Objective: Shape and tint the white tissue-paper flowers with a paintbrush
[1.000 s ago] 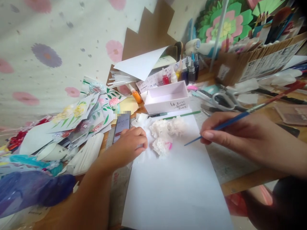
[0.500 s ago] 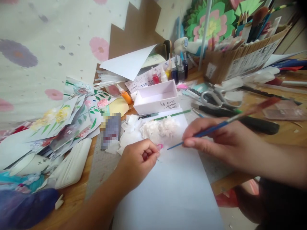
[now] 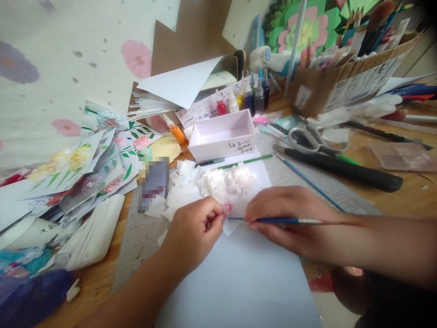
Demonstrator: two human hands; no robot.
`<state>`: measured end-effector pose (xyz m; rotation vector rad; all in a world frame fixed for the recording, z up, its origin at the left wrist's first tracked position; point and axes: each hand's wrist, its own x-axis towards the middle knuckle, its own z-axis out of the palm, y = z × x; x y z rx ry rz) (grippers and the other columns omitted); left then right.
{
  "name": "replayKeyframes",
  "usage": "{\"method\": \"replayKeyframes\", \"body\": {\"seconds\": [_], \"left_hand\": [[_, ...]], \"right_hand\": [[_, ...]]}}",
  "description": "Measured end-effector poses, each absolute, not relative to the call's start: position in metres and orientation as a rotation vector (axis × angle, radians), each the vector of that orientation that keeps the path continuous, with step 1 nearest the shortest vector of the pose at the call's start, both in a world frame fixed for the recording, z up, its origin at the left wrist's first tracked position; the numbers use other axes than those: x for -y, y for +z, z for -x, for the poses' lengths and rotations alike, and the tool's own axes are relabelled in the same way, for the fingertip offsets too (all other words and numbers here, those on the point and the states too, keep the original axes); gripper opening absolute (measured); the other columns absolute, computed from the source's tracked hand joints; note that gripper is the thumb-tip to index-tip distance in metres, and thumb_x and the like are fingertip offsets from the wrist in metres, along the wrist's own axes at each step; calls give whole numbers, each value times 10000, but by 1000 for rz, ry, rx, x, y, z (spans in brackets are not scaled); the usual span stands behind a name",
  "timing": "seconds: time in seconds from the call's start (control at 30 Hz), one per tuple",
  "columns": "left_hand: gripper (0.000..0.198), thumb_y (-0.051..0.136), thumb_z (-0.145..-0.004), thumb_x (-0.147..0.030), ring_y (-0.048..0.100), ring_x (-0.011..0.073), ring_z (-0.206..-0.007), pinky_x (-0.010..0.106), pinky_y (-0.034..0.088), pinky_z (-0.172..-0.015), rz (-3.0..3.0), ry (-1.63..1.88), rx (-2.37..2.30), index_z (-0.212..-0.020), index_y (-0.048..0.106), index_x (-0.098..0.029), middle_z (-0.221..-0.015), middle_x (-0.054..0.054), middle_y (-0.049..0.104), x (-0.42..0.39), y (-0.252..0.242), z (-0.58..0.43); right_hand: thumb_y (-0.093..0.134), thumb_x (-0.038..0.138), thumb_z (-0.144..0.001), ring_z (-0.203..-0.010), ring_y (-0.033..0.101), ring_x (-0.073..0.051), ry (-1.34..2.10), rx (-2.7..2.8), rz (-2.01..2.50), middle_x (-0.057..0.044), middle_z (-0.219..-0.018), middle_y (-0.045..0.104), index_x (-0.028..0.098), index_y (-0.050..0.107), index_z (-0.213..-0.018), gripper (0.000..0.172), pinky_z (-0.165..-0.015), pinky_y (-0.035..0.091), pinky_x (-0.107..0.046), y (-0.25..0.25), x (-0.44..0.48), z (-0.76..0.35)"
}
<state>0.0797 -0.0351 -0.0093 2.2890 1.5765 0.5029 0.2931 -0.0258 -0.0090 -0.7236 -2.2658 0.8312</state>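
My left hand is pinched shut on a small white paper piece with a pink edge, held over a large white sheet. My right hand grips a thin blue-handled paintbrush lying almost level, its tip touching the small piece. Just beyond lie crumpled white paper flowers and loose white scraps.
A white open box stands behind the flowers, with small ink bottles beyond it. Scissors, a black tool and another blue brush lie to the right. Flower paintings are piled on the left. A phone lies beside the scraps.
My left hand left the phone, came to the white sheet and pinched the small pink-edged piece. My right hand lowered the brush until it lies level with its tip at that piece.
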Motion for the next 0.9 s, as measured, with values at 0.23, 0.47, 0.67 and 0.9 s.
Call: {"method": "replayKeyframes", "body": {"seconds": [0.23,0.47,0.67,0.9], "left_hand": [[85,494,-794,-191,402,67,-464,177,320,-457,-2247,470,-1556,-717,530,-192,-527,-68,483,36,-12,-76],[97,486,-792,-203,410,79,-512,182,333,-463,-1994,410,-1489,-699,464,-191,-575,-59,454,31,-10,-73],[105,450,-785,-159,411,91,-549,198,335,-500,-1953,385,-1434,-688,480,-189,-583,-51,445,28,-9,-69],[64,482,-794,-197,457,101,-583,213,364,-534,-1799,409,-1320,-740,513,-180,-620,-35,503,20,-3,-58]], "right_hand": [[476,140,-820,-751,561,-148,669,2459,629,-68,-860,627,142,627,-940,193,-658,430,-265,-9,27,-292],[442,123,-856,-763,546,-189,166,2636,576,-75,-805,618,138,631,-818,193,-656,426,-323,-10,33,-284],[438,106,-856,-653,503,-159,-41,2699,449,-47,-783,605,155,589,-747,193,-566,380,-310,-15,36,-273],[440,109,-861,-669,536,-163,-145,2662,452,-57,-786,619,149,590,-778,177,-555,397,-296,-25,37,-277]]}}
